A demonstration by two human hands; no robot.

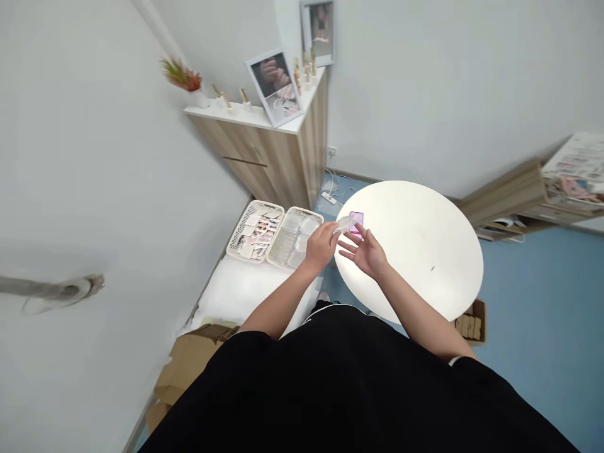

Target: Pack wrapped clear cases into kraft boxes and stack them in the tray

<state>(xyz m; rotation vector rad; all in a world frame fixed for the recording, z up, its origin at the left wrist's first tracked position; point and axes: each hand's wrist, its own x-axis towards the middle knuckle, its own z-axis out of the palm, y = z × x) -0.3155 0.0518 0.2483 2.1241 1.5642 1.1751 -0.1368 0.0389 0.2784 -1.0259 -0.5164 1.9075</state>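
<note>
Left hand: the left hand (321,244) has its grip closed in a pinch on one end of a clear piece (346,224), thumb and fingertips together.
Right hand: the right hand (370,255) is spread and grasps nothing that shows, palm up, just beside the far end of the piece.
Clear piece: it is up in the air between the two hands, in line with the near left edge of the round white worktop (415,245).
Handling: it looks thin and light, so a gentle pinch near the edge should suit; the spread palm would support it best from directly below, fingers loose so that nothing bends.
Purple item: a flat purple item (359,218) on the worktop sits partly behind the piece, and its lower part is crossed by fingers.
Hard to make out: the piece's outline blurs into the pale background; whether it is film, bag or tray, and whether the right fingertips touch it, I cannot tell.
Baskets: the left forearm and hand hide part of the right-hand basket (306,211).
</note>
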